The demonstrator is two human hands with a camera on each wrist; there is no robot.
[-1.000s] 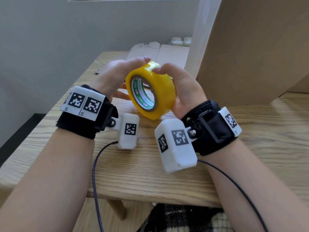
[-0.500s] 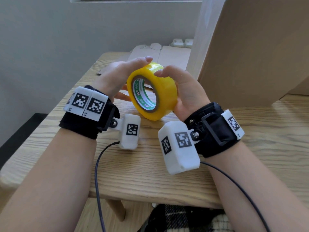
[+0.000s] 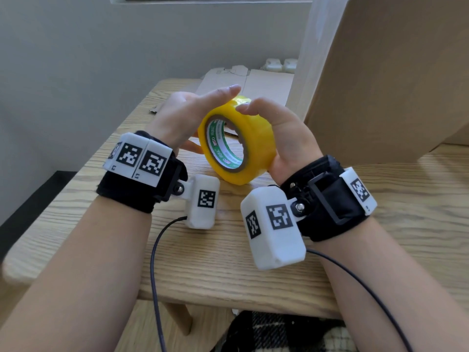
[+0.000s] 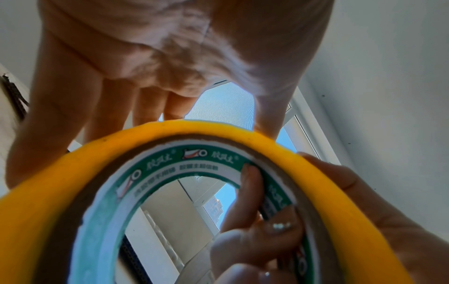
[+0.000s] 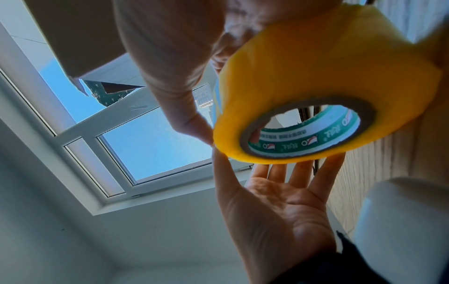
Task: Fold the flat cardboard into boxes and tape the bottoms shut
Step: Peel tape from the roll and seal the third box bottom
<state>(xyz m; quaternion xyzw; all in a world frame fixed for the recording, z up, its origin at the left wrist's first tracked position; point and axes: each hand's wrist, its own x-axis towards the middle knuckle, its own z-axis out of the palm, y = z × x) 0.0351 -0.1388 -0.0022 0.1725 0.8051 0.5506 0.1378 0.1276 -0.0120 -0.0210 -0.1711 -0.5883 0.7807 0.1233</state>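
Tape in a yellow roll (image 3: 237,146) sat in the middle of the head view, held on edge above the wooden table (image 3: 228,262) between both hands. The right hand (image 3: 286,138) gripped it: its fingers were hooked through the core, as the left wrist view showed, with the thumb laid over the top of the outer band. The left hand (image 3: 185,115) lay flat and nearly straight against the roll's left face, thumb tip on the upper rim close to the right thumb, fingers not curled round anything.

By its look the roll was rigid and fairly light, with a stiff cardboard core; the glossy outer wrap would likely be slick, so the core was the surer hold. The free end was not visible in any view, and probably had to be found by nail along the top rim, where both thumbs rested.

A large upright cardboard panel (image 3: 380,80) filled the upper right of the frame, and flat cardboard (image 3: 269,82) lay at the table's far edge, upper centre. Such board would likely be light, stiff along its panels and easily creased off the scored lines.
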